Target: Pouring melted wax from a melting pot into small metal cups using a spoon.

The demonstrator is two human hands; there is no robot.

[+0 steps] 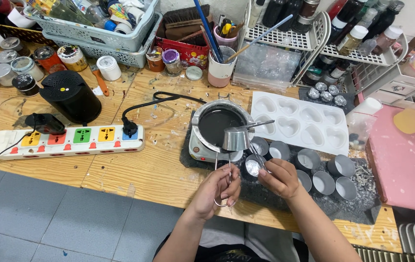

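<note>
My left hand [217, 190] grips the wire handle of a small metal pouring cup [235, 139], held tilted above a small round metal mould [252, 167] with pale material in it. My right hand [279, 177] pinches a thin metal tool [257, 157] that reaches into that mould. Just behind the cup stands a small electric melting pot [215, 127] with dark liquid inside. Several empty round metal moulds [323, 182] stand to the right on a dark mat [343, 206].
A white heart-cavity mould tray [300, 121] lies behind the metal moulds. A multicoloured power strip [69, 140] and a black speaker [71, 97] sit on the wooden bench at left. Jars, baskets and wire racks line the back; a pink board [406, 160] lies at right.
</note>
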